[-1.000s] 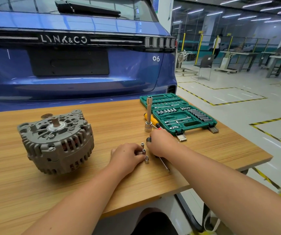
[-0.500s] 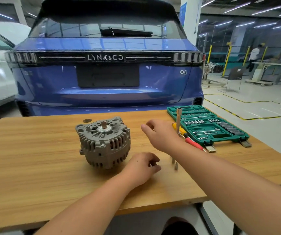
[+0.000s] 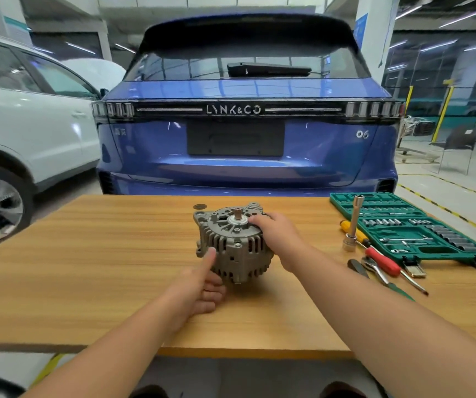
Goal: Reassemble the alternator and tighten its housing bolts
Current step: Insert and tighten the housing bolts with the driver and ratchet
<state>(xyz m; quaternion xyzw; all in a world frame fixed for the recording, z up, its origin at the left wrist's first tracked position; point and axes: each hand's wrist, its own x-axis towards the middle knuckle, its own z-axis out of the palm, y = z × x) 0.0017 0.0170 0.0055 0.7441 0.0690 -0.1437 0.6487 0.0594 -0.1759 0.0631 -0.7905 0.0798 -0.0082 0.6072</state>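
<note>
An open green socket case [image 3: 420,237], an upright socket extension [image 3: 353,225] and screwdrivers [image 3: 380,258] lie right of the alternator [image 3: 232,242] mid-worktop [image 3: 87,254], shaft pointing up. The left hand [image 3: 199,285] cups its near side, thumb raised; the right hand [image 3: 277,237] grips its top right.

A matt grey alternator [image 3: 235,242] sits on a honey-coloured wood-grain table [image 3: 87,254], beside a dark green socket case [image 3: 414,228], a red-handled screwdriver [image 3: 381,261], a yellow handle [image 3: 348,226], before a glossy blue car [image 3: 245,145] and white car [image 3: 30,124]
</note>
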